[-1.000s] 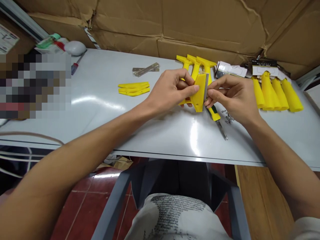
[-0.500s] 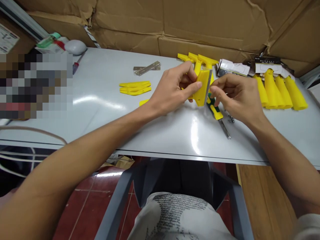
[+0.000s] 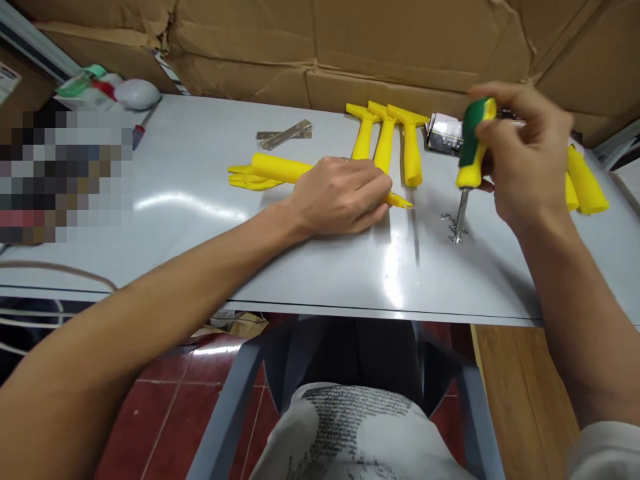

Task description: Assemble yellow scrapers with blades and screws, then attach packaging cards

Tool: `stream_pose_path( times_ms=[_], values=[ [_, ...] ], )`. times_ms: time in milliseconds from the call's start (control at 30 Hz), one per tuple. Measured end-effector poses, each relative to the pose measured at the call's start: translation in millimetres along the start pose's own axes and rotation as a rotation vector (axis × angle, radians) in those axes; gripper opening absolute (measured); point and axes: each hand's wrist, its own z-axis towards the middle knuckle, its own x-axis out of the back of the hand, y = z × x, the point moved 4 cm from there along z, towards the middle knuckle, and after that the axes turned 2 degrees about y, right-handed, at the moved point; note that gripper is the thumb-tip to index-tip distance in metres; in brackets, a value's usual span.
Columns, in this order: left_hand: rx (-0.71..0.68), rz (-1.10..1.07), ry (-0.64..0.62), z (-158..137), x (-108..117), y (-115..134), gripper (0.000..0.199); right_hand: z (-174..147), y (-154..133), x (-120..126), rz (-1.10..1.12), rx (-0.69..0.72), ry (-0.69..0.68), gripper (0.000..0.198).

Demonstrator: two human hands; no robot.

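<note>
My left hand (image 3: 345, 197) is closed over a yellow scraper (image 3: 280, 167), held low above the table. Its round handle points left, and its head shows partly past my fingers on the right. In my right hand (image 3: 535, 160) is a green and yellow screwdriver (image 3: 470, 150), gripped by the handle and nearly upright, blade down. The screwdriver's tip meets a small cluster of screws (image 3: 453, 229) on the table. Several flat yellow pieces (image 3: 253, 182) lie left of my left hand, partly under the scraper handle's line of sight.
Behind my hands lie three yellow scraper bodies (image 3: 384, 137). Flat metal blades (image 3: 290, 135) rest at the back left. Packages (image 3: 444, 133) and more yellow handles (image 3: 587, 180) stand at the right. A cardboard sheet (image 3: 240, 53) backs the white table (image 3: 320, 280).
My right hand has picked the screwdriver up off the table and brought its tip to the screws. My left hand has turned the scraper flat and lowered it, handle now pointing left.
</note>
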Motion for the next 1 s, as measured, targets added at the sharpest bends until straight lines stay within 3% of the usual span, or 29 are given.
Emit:
stream_pose_path(
  times_ms=[100, 233, 400, 500, 600, 667, 733, 900, 1000],
  values=[
    [-0.184, 0.151, -0.176, 0.4, -9.4, 8.4, 0.027, -0.8, 4.1, 2.2, 0.15, 0.119, 0.174, 0.042],
    [-0.2, 0.112, -0.186, 2.3, -13.5, 10.8, 0.031, -17.2, -9.4, -6.7, 0.037, 0.21, 0.169, 0.044],
    [-0.212, 0.167, -0.227, 3.0, -18.1, 11.2, 0.033, -30.2, -30.2, -8.8, 0.111, 0.28, 0.136, 0.035],
    [-0.367, 0.293, -0.151, 0.9, -18.0, 12.5, 0.033, -23.6, -17.8, -10.2, 0.128, 0.347, 0.119, 0.036],
    [-0.643, 0.458, 0.101, -5.2, -13.7, 19.3, 0.033, -14.9, -0.8, -15.4, 0.251, 0.615, 0.088, 0.039],
    [-0.778, 0.544, 0.241, -9.8, -12.3, 23.1, 0.033, -9.6, 10.0, -19.2, 0.311, 0.661, 0.096, 0.038],
    [-0.804, 0.604, 0.262, -11.2, -13.7, 23.4, 0.035, -7.2, 14.2, -22.5, 0.318, 0.653, 0.109, 0.039],
    [-0.734, 0.664, 0.16, -10.4, -17.6, 19.0, 0.041, -10.4, 8.1, -22.4, 0.274, 0.674, 0.151, 0.043],
    [-0.787, 0.674, 0.204, -11.3, -15.7, 20.9, 0.039, -9.5, 6.6, -22.6, 0.248, 0.708, 0.11, 0.038]
  ],
)
